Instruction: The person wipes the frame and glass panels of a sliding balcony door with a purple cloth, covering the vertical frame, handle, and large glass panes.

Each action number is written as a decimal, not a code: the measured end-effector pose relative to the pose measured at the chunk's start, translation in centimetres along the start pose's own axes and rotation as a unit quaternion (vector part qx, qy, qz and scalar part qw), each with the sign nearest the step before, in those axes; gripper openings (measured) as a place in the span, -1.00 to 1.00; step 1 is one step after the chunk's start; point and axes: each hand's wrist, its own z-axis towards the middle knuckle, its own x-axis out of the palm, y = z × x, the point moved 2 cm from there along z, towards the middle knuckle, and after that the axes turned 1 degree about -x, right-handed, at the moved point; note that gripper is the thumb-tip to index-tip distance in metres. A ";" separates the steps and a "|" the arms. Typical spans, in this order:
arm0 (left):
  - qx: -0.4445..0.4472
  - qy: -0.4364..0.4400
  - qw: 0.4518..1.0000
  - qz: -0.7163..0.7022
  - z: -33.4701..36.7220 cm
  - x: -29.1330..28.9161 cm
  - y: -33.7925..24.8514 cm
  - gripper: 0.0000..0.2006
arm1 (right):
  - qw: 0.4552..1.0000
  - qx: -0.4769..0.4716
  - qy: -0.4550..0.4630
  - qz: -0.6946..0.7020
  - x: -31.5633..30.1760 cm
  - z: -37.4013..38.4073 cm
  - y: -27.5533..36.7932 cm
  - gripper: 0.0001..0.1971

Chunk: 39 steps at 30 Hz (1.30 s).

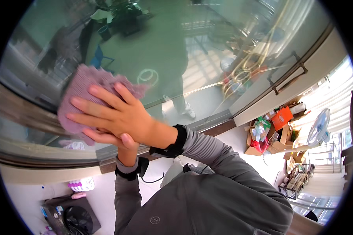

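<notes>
A mauve cleaning cloth (pixel 72 113), ribbed and ragged along its upper edge, lies bunched against a large glass pane (pixel 157 51). My right hand (pixel 119 115) presses it flat to the glass, its fingers spread over the cloth and pointing left. Below and partly under it is my left hand (pixel 115 141), with a finger along the cloth's lower side and the thumb against the base of the right hand. The rest of the left fingers are hidden. Both wrists wear black bands.
A dark frame (pixel 208 127) borders the pane, with a handle (pixel 292 78) on the right. Cardboard boxes (pixel 276 145) of odds and ends, a fan (pixel 319 127) and a rack (pixel 297 182) stand on the right. A black appliance (pixel 72 213) stands at lower left.
</notes>
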 end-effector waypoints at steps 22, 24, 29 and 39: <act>0.023 0.248 0.968 0.040 -2.3 13.5 -2.1 -0.13 | 0.989 0.067 -0.113 -0.071 -10.4 -1.2 -12.0 -0.59; 0.019 0.372 0.920 0.124 -7.1 14.1 -0.1 -0.13 | 0.990 0.029 -0.044 -0.128 -9.2 -9.0 -13.5 -0.54; 0.267 0.368 0.873 0.177 -13.2 16.3 2.0 -0.15 | 0.981 0.133 -0.077 -0.115 -7.9 -21.1 -15.5 -0.56; 0.087 0.133 0.967 -0.200 0.5 23.2 -13.0 -0.09 | 0.980 0.066 -0.163 -0.094 -15.9 1.4 -17.0 -0.58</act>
